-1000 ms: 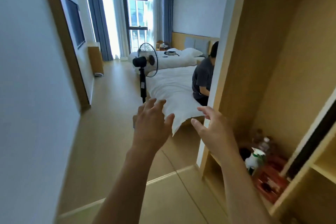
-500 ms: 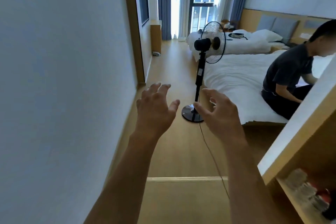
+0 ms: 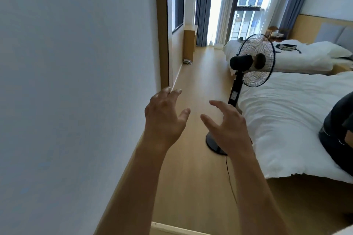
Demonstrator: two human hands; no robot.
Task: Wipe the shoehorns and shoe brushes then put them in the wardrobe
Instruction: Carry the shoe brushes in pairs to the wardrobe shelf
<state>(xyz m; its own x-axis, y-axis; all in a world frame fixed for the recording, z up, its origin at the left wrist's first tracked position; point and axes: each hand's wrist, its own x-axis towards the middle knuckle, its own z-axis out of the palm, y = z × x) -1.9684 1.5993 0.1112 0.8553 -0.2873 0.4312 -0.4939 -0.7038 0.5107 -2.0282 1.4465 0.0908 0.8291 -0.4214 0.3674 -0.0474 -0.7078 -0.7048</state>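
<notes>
Both of my hands are raised in front of me over the wooden floor, and each is empty. My left hand (image 3: pixel 164 118) hangs close to the white wall with its fingers spread. My right hand (image 3: pixel 227 128) is beside it, fingers curled apart, in front of the fan's base. No shoehorn, shoe brush or cloth is in view. The wardrobe is out of view.
A white wall (image 3: pixel 76 82) fills the left. A black standing fan (image 3: pixel 252 61) stands ahead on the right, its cord (image 3: pixel 230 181) trailing across the floor. Two white beds (image 3: pixel 286 112) lie at the right, with a person (image 3: pixel 338 129) in dark clothes sitting on the nearer one.
The view has swung left, away from the wardrobe, which has left the frame. Both hands stay raised and empty, and the fan and bed are now closer.
</notes>
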